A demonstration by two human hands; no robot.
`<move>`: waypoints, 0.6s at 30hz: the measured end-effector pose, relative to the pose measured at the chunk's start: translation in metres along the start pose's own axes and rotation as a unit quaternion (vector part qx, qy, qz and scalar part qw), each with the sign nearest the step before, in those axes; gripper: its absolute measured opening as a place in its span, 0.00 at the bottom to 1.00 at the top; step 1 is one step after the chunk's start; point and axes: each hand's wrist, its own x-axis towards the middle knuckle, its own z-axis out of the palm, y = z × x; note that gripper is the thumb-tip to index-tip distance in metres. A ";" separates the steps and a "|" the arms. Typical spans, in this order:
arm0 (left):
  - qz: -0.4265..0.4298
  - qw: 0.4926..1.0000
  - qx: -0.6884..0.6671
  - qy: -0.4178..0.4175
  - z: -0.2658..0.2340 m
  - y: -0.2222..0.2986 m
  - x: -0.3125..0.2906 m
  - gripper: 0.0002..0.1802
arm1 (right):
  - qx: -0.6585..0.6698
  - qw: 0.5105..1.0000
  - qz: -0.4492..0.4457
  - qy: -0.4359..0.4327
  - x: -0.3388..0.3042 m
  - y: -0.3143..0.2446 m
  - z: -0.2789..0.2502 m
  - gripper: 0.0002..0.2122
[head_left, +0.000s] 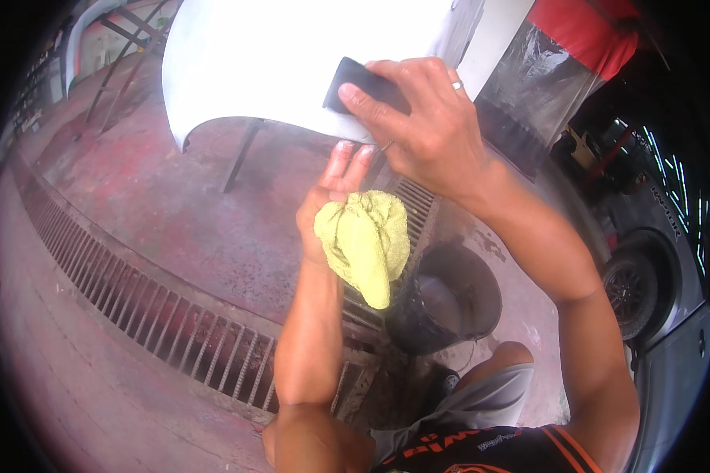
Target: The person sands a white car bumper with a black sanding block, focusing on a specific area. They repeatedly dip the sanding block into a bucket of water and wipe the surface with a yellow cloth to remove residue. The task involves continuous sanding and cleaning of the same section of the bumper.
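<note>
A large white curved panel (284, 55), shaped like a vehicle body part, fills the top middle and is washed out by glare. My right hand (430, 126) grips a black block (360, 88) between thumb and fingers, against the panel near its lower right edge. Just below that edge is my left hand (323, 197), with two fingertips reaching up to the panel's rim; whether they touch it I cannot tell. A crumpled yellow-green cloth (363, 240) hangs from this hand and hides part of the palm.
A dark bucket (457, 292) with liquid in it stands on the floor by my knee. Metal floor grating (173, 323) runs across the stained reddish floor. A thin stand leg (243, 154) rises under the panel. At right are a grey vehicle (670, 292) and red-and-clear plastic sheeting (564, 63).
</note>
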 end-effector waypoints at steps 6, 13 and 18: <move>-0.010 0.999 -0.003 0.043 0.003 -0.001 -0.002 0.55 | 0.047 0.998 -0.030 -0.033 -0.023 -0.021 0.006 0.19; -0.006 0.998 -0.049 0.041 0.000 -0.005 -0.001 0.51 | 0.039 0.995 -0.072 -0.048 -0.020 -0.006 0.004 0.16; 0.014 0.994 -0.034 0.104 0.010 0.000 -0.001 0.50 | -0.026 0.999 0.029 0.013 0.021 0.024 0.000 0.25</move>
